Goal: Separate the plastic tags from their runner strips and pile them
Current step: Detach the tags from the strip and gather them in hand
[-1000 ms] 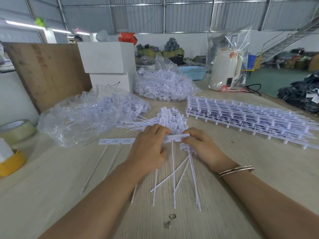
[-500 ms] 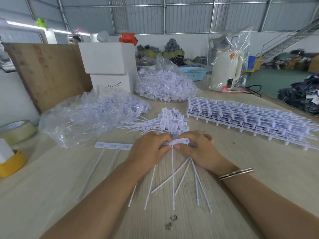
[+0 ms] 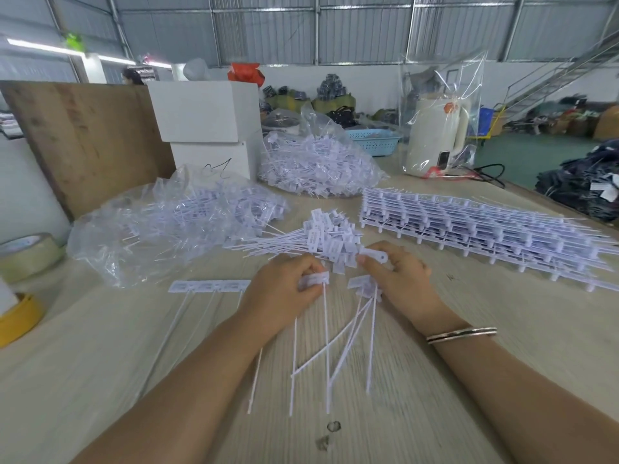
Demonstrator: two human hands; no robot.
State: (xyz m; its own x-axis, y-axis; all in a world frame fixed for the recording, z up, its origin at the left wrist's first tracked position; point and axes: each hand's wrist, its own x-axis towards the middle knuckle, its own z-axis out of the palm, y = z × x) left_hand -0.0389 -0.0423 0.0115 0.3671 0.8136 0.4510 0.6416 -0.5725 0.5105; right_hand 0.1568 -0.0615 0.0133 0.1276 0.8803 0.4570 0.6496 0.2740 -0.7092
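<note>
Now left hand (image 3: pixel 284 289) pinches tag (image 3: pixel 315 279); right hand (image 3: pixel 402 279) grips runner piece (image 3: pixel 373 254)

Both hands (image 3: pixel 284 289) (image 3: pixel 398 279) curled, fingers pinching

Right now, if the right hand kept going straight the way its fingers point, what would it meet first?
The right hand points up-left, so probably the loose pile of separated tags just beyond its fingertips, though depth is unclear.

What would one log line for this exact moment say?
left hand: pinches tag | right hand: pinches runner strip | tag pile: behind hands | step: separating
</note>
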